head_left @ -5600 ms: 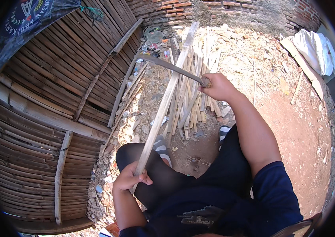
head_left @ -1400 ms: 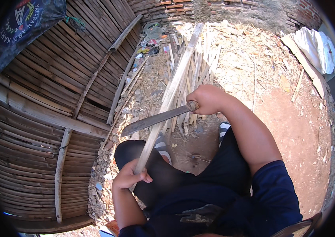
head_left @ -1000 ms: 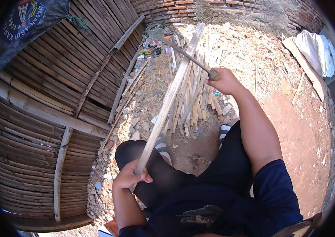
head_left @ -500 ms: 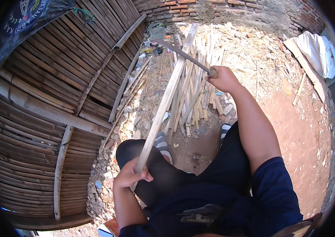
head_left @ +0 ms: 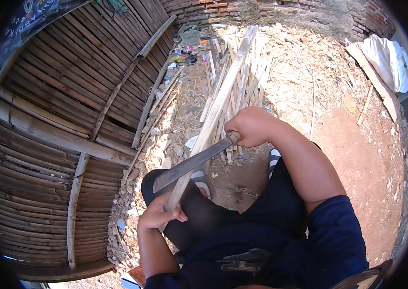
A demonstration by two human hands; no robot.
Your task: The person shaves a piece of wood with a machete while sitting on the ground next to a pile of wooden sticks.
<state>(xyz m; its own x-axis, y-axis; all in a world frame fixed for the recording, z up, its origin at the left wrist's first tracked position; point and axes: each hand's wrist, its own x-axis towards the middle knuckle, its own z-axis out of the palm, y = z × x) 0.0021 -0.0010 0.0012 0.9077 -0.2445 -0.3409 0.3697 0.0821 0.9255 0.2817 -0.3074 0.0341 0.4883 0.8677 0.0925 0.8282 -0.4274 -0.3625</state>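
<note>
left hand [head_left: 158, 216]: fingers closed around the lower end of a long pale bamboo slat [head_left: 213, 108], held low over the person's knee
bamboo slat: runs from that grip up and away at a slant, far end resting on the pile of split strips [head_left: 242, 82] on the ground
right hand [head_left: 252, 126]: fist closed tight on the handle of a machete [head_left: 189, 164]
machete: dark blade lies across the slat just above the left hand, tip pointing to the person's left — edge looks to be on or very near the wood, cannot tell if it has bitten in
risk, fingers: blade sits close to the left-hand knuckles; if it skids down the smooth slat, my guess is it reaches the fingers first
risk, leg: dark-trousered knee sits right under the cut line — a blow that glances off or goes clean through could carry on into the thigh
risk, slat: held at one end only, so it could twist or kick sideways under the blade and throw off the aim
risk, splinters: split bamboo edges likely sharp on a bare palm
surroundings: woven bamboo panel [head_left: 59, 111] to the left, chips and litter on the dirt, white cloth [head_left: 387, 58] far right, sandalled feet [head_left: 275, 156] near the pile
</note>
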